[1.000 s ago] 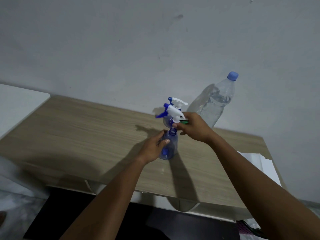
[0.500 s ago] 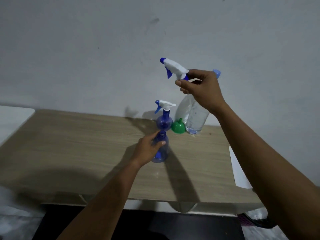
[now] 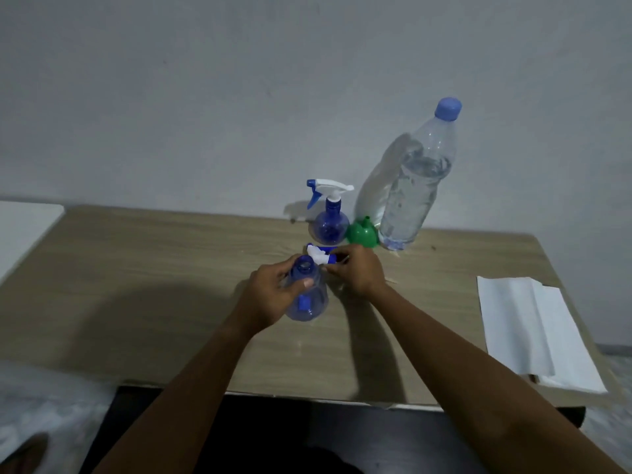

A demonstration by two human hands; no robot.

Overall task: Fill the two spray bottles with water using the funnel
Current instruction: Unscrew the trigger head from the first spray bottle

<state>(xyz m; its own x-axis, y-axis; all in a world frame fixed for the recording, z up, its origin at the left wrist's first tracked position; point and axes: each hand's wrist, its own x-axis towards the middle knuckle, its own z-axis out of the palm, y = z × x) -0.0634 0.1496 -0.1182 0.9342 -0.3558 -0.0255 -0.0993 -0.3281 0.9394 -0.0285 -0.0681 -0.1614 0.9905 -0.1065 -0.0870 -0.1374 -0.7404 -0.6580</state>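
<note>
My left hand (image 3: 273, 295) grips a small blue spray bottle (image 3: 307, 302) by its neck; the bottle's mouth is uncovered and it stands on the wooden table (image 3: 171, 285). Right beside it, my right hand (image 3: 359, 268) holds the bottle's white and blue spray head (image 3: 319, 256) low at the table surface. A second blue spray bottle (image 3: 330, 224), with its spray head on, stands behind. A green funnel (image 3: 363, 234) sits upside down next to it. At the back stands a large clear water bottle (image 3: 415, 189) with a blue cap.
A white folded paper towel (image 3: 526, 330) lies at the table's right edge. A grey wall rises right behind the table. A white surface (image 3: 24, 227) adjoins the table on the left. The table's front edge is near my body.
My right hand lifted the spray head off the near bottle, raised it high, then brought it down to the table beside the bottle. My left hand kept its hold on the bottle.
</note>
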